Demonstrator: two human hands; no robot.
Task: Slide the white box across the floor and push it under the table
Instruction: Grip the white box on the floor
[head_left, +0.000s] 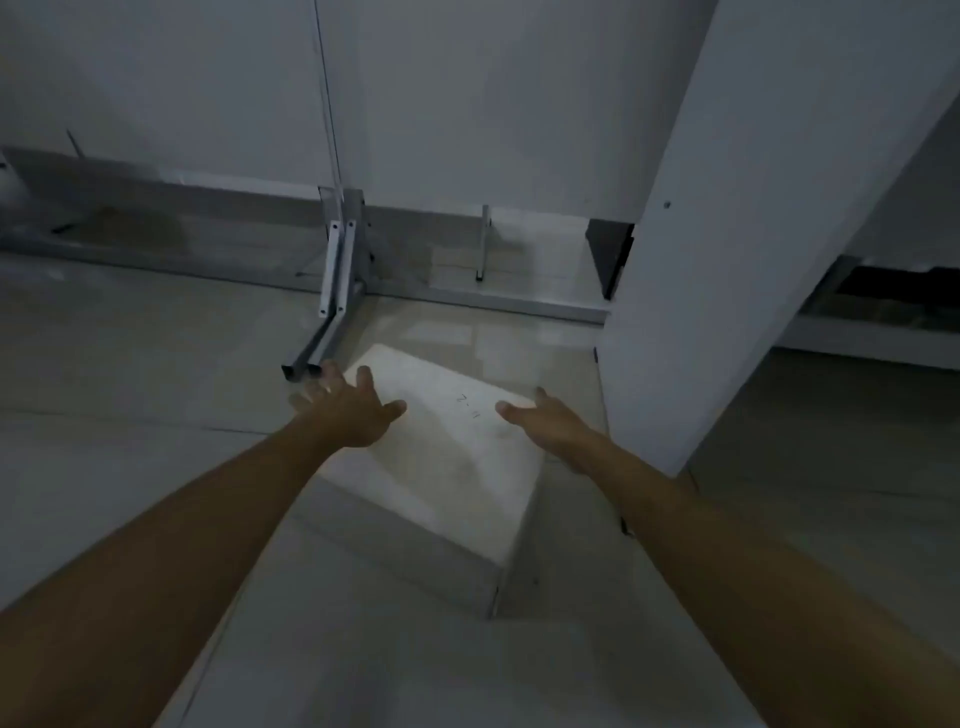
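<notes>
Both hands are spread, fingers apart, gripping nothing. The left hand (349, 408) is at the box's (441, 467) far-left corner: the thumb points right over the top face, the fingers reach past the left edge. The fingertips are motion-blurred, so contact with the box cannot be told. The right hand (545, 423) is at the far-right edge of the top face, thumb pointing left over it, fingers curling toward the right side. Whether the palm presses the box cannot be told. Both forearms are bare and extend from the lower corners of the view.

The box is white and rectangular. It stands on the floor (130, 364), turned at an angle, one corner nearest the camera. Small dark markings on its top face, between the hands, are too blurred to read.

Just beyond the left hand, a metal foot (311, 358) lies flat on the floor, joined to an upright leg (337, 265). A low rail (493, 304) runs along the floor behind the box. A pale panel (467, 104) rises behind the rail. A white slab (727, 234) stands tilted just right of the box. The box lies short of the rail, on open floor.
</notes>
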